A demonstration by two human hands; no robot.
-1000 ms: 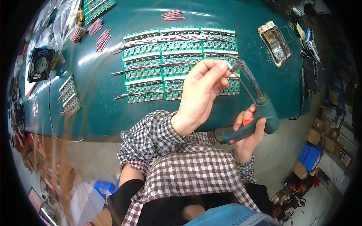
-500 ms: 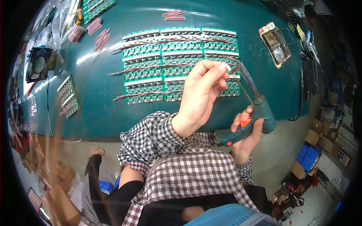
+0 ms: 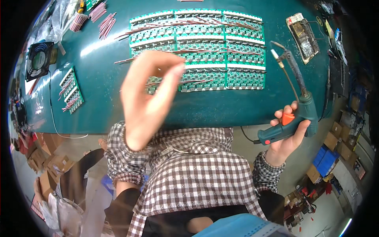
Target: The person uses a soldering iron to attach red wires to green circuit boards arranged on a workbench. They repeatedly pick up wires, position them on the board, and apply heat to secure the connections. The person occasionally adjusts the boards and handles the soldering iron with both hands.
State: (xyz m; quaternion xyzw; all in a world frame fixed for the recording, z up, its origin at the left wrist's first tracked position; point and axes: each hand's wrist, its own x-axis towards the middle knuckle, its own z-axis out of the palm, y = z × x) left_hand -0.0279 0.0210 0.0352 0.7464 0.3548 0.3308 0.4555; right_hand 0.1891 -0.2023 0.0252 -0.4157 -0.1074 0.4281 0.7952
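At the right, my right hand [image 3: 290, 136] is wrapped round the handle of a dark green soldering gun [image 3: 310, 112] with an orange trigger. Its dark barrel and thin feed tube point up, and a white piece sits near the tube's end. My left hand [image 3: 148, 94] hovers over the left part of the circuit board panels [image 3: 201, 55], smeared by motion. Its thumb and curled fingers come close at the tips; whether something is between them I cannot make out. Red and dark wires [image 3: 193, 50] lie in rows across the green panels, partly hidden by this hand.
A smaller board [image 3: 72, 93] with wires and a black fan [image 3: 39, 61] are at the left. Bundles of wires [image 3: 106, 25] lie at the far left. A scorched, dirty tray [image 3: 302, 37] stands at the far right. The gun's cable [image 3: 248, 136] hangs near the table's front edge.
My left hand has moved away from the soldering gun's tip, leftward over the panels. My right hand has shifted right with the gun. The view has shifted, so the panels appear higher.
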